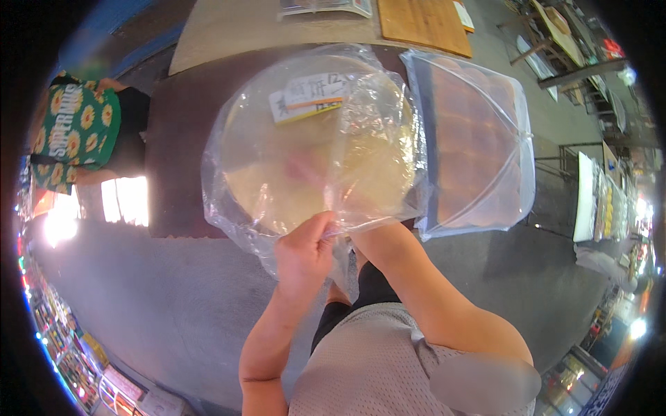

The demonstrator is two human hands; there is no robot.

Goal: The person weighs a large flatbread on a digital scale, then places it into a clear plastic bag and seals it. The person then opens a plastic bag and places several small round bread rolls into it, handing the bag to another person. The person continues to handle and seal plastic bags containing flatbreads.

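Note:
A clear plastic bag covers a large, round, pale yellow flat item, which looks like flatbread, on the dark brown table. Two paper labels bearing writing lie at its far side, under the film. My left hand grips the gathered near edge of the bag between thumb and fingers. My right forearm passes under the bag's near edge. Through the film a blurred pinkish patch shows my right hand over the round item; its fingers cannot be made out. Just right sits a tray of round buns wrapped in translucent plastic.
The dark brown table reaches left, where a person in a green flowered shirt stands. Beyond it are a beige surface and a wooden board. Further tables with goods stand at the right.

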